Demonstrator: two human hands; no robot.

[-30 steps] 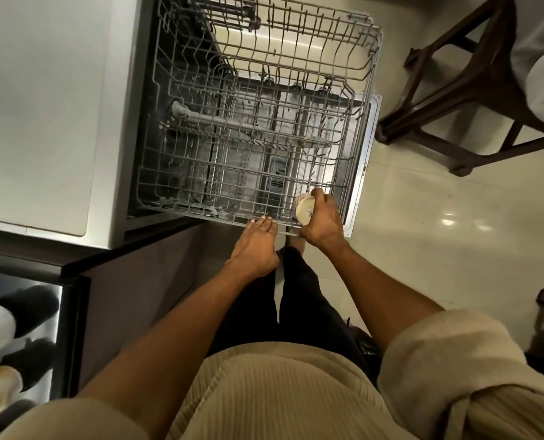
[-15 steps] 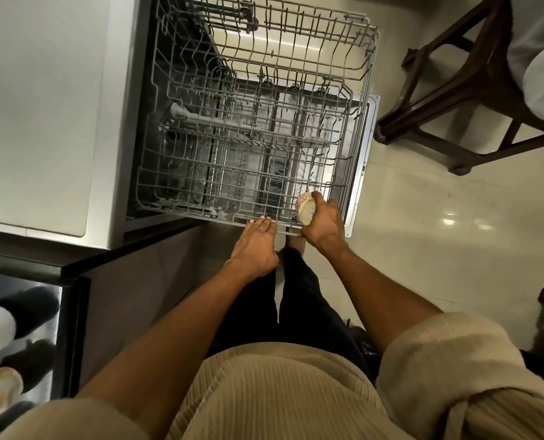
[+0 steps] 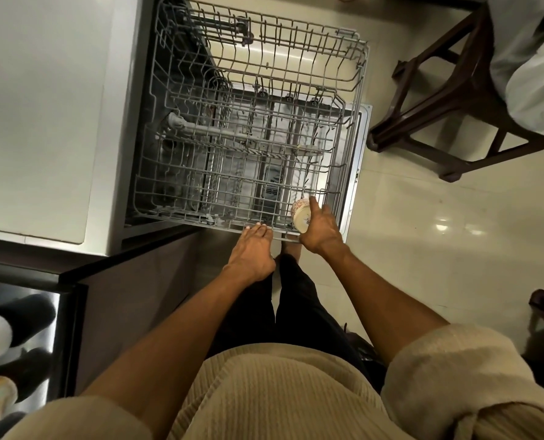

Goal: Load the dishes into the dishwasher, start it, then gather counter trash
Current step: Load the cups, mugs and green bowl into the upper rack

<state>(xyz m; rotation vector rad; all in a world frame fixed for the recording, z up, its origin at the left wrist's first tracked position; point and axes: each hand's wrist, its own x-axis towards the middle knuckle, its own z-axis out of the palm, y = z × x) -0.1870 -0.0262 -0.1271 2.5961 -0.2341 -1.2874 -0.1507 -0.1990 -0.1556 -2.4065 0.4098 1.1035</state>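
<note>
The dishwasher's grey wire upper rack is pulled out over the open door, and the lower rack shows beneath it. A small cream cup with a red pattern lies tilted at the rack's near right corner, and my right hand is wrapped around it. Its base faces me. My left hand rests on the rack's front rail, fingers curled over the wire, just left of the cup. No other dishes show in the rack.
A white counter runs along the left. A dark wooden chair stands on the tiled floor at right, close to the dishwasher door edge. Dark and white items sit in a steel basin at the lower left.
My right hand has tipped the cup a little further into the rack's near right corner. My left hand stays on the front rail.
</note>
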